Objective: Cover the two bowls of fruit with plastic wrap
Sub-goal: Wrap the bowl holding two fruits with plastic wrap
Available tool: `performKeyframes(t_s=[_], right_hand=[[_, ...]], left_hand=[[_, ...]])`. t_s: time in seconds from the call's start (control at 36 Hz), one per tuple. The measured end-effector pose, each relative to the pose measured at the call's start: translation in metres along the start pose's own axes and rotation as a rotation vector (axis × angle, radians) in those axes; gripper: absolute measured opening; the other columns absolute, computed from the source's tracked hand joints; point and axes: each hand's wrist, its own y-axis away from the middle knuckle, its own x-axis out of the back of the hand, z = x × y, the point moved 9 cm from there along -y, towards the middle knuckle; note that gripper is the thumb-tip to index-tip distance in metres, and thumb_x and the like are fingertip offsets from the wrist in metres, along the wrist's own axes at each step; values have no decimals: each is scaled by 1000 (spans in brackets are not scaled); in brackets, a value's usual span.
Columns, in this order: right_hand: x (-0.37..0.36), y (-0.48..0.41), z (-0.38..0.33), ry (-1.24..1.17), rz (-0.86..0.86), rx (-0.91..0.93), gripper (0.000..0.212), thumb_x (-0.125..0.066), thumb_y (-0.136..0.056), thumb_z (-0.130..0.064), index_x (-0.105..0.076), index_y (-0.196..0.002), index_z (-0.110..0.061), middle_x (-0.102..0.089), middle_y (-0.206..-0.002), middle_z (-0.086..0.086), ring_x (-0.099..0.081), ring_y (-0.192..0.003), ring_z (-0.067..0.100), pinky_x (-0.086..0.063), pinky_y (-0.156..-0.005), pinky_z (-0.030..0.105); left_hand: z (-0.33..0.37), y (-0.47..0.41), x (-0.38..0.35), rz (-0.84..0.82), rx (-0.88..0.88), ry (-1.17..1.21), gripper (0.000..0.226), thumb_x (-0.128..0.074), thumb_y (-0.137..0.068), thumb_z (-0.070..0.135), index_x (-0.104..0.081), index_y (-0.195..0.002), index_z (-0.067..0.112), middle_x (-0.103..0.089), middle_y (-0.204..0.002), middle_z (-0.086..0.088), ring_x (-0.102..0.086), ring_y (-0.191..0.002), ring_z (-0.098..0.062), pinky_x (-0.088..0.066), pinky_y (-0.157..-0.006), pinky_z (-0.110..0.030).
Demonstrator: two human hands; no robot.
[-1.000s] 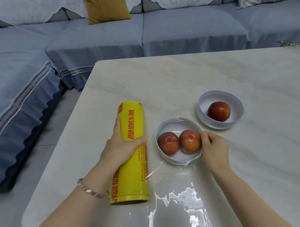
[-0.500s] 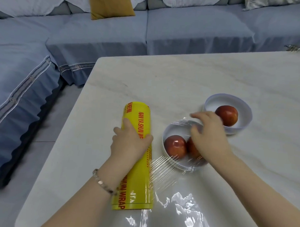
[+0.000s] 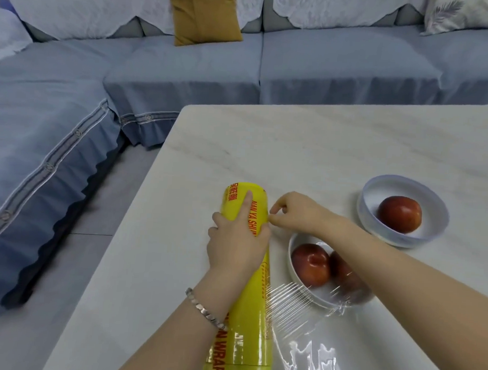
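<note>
A yellow roll of plastic wrap (image 3: 249,318) lies lengthwise on the white table (image 3: 321,148). My left hand (image 3: 236,240) grips the roll near its far end, index finger stretched along the top. My right hand (image 3: 294,211) reaches across to the roll's right side, its curled fingertips pinching at the film edge. A sheet of clear film (image 3: 302,311) stretches from the roll over the near white bowl (image 3: 316,298), which holds two red fruits (image 3: 310,264). My right forearm crosses above this bowl. The far white bowl (image 3: 407,240) holds one red fruit (image 3: 400,214) and is uncovered.
Loose crinkled film (image 3: 314,359) lies on the table near the front edge. A blue sofa (image 3: 186,72) wraps round the far and left sides of the table, with a mustard cushion (image 3: 204,14). The table's left edge runs just left of the roll.
My right hand left the near bowl and moved left to the far end of the roll. My left hand slid up the roll and its index finger straightened.
</note>
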Motion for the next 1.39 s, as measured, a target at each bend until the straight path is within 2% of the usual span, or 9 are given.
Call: performKeyframes(t_s=[0.17,0.61,0.81,0.92,0.97,1.03,1.11,1.22,1.39], right_hand=[[0,-1,-4,42,76,-19,27,-61,-78,-20,-70,-94,-1,-54,-72,12,-59,-80,30,-39,-61,26],[-5,-15,9,-79,168,-44,16,-65,-75,-9,-72,-87,-1,-47,-59,7,-45,-67,21,-38,-65,24],[-6,-13,10,-125,172,-50,19,-62,-77,-8,-73,-93,-9,-70,-99,16,-63,-95,29,-47,-83,30],[0,-6,5,-286,70,52,19,-59,-80,-7,-72,-93,-2,-63,-67,2,-54,-57,-3,-41,-58,10],[4,-4,7,-399,0,35,15,-58,-81,-9,-71,-83,-3,-52,-61,-1,-46,-54,2,-36,-54,12],[5,-2,12,-454,-50,-1,13,-59,-81,-14,-65,-69,-12,-52,-69,2,-46,-69,12,-39,-63,21],[2,0,11,-450,-97,-30,23,-65,-78,-20,-51,-60,-19,-43,-64,-1,-40,-65,13,-34,-60,25],[-1,-1,7,-350,-66,2,47,-71,-74,-21,-31,-50,-19,-27,-52,-3,-24,-49,12,-22,-49,25],[-2,-6,3,-355,6,45,47,-65,-69,-10,-25,-45,-18,-29,-53,0,-27,-53,12,-23,-52,28]], left_hand=[[0,-2,-2,-7,-1,-14,65,-40,-90,53,-2,-143,49,-32,-129,-13,-44,-106,-34,-30,-75,-32],[0,-3,-1,-23,11,-22,65,-41,-91,52,-4,-144,48,-32,-129,-13,-44,-109,-37,-37,-82,-35],[0,-1,0,-48,19,-46,65,-40,-91,53,-3,-144,48,-33,-129,-15,-46,-109,-39,-39,-88,-38],[-7,-4,2,-84,5,-20,64,-37,-92,52,0,-144,48,-32,-130,-16,-49,-108,-40,-42,-90,-40],[-7,-4,3,-85,-17,3,65,-38,-93,50,0,-145,45,-21,-144,-17,-41,-122,-42,-39,-98,-42],[-1,-4,6,-44,-87,-23,64,-39,-94,46,-2,-147,40,4,-157,-8,-11,-142,-35,-26,-110,-46],[15,-4,7,19,-280,-183,58,-34,-97,40,-4,-146,42,18,-157,5,17,-144,-21,-14,-116,-50],[21,-7,-1,-34,-371,-259,52,-27,-99,33,-8,-146,44,7,-158,14,16,-145,-16,-25,-112,-47],[22,-8,-1,-18,-380,-230,51,-30,-99,31,-13,-146,42,0,-157,18,14,-145,-15,-26,-111,-40]])
